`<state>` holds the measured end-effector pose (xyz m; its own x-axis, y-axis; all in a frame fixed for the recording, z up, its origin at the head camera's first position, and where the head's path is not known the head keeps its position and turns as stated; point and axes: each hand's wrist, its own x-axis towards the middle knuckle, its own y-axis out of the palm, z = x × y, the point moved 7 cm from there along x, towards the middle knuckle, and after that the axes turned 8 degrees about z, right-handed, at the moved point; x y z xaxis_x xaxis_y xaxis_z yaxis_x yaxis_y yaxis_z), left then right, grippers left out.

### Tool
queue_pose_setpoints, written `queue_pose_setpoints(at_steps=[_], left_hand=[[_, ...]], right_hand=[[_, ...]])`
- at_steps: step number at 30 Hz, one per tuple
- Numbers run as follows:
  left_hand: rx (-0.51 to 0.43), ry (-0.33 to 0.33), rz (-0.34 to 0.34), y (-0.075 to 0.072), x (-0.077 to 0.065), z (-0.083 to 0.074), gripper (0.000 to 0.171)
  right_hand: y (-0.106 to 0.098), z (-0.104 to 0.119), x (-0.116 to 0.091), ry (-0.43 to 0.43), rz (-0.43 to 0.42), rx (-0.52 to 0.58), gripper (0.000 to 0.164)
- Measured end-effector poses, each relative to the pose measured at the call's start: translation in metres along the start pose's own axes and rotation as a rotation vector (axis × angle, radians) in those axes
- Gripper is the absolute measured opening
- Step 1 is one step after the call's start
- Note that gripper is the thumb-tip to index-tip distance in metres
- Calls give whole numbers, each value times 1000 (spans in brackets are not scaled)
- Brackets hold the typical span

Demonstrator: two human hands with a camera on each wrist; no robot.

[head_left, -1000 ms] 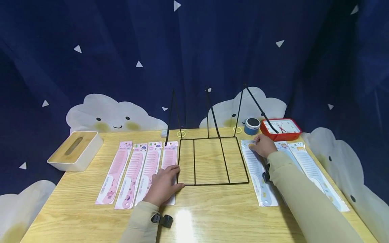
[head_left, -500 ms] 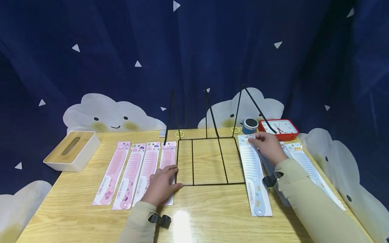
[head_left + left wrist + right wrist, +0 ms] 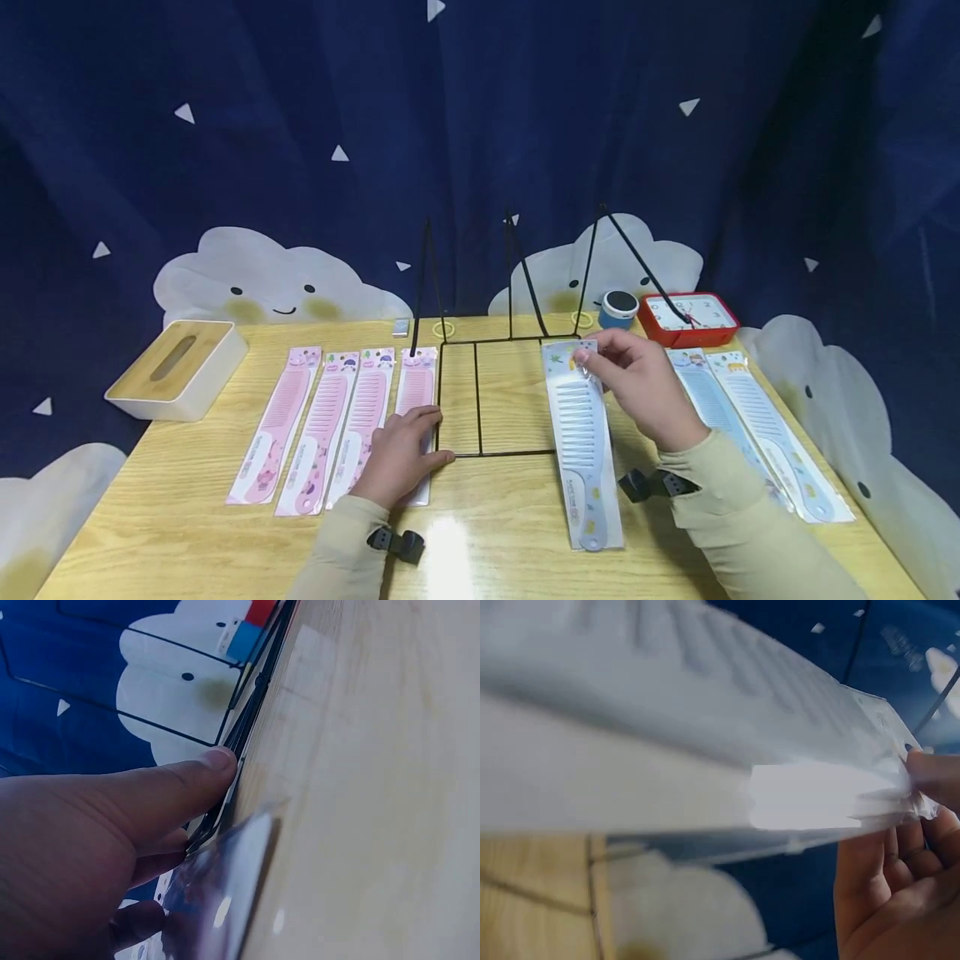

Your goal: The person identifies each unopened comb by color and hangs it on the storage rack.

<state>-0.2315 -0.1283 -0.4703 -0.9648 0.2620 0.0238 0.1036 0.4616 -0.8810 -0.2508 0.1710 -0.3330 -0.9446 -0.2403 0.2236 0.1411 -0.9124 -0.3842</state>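
Observation:
My right hand (image 3: 645,387) pinches a packaged blue comb (image 3: 588,458) by the top of its clear wrapper, with the comb hanging handle down over the right part of a black wire rack (image 3: 477,400). Slanting rods with hooked ends rise from the rack's back. In the right wrist view, thumb and fingers meet at the wrapper's end (image 3: 885,727), and glare whitens part of it. At the rack's front left corner, my left hand (image 3: 397,458) holds the wire between thumb and fingers, partly covering a packaged pink comb (image 3: 417,383).
More packaged pink combs (image 3: 322,433) lie in a row at left; two packaged blue combs (image 3: 780,433) lie at right. A tissue box (image 3: 183,367) stands at far left. Behind are a blue speaker (image 3: 618,312), a red clock (image 3: 690,321) and a yellow ring (image 3: 444,331).
My right hand has lifted the nearest blue comb off the table and carried it left, over the rack's right part. My left hand has stayed at the rack's corner.

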Motion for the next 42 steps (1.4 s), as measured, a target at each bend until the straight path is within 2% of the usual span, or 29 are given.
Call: queue_pose_setpoints(at_steps=[6, 17, 28, 42], left_hand=[[9, -13, -4, 0, 0, 1, 63], [15, -25, -3, 0, -1, 3, 62], [15, -23, 0, 1, 0, 2, 62], [16, -20, 5, 2, 0, 1, 62]], right_hand=[[13, 35, -11, -121, -8, 99, 9], [23, 78, -16, -249, -24, 199, 7], [24, 81, -7, -252, -57, 164, 6], [25, 66, 18, -217, -59, 132, 8]])
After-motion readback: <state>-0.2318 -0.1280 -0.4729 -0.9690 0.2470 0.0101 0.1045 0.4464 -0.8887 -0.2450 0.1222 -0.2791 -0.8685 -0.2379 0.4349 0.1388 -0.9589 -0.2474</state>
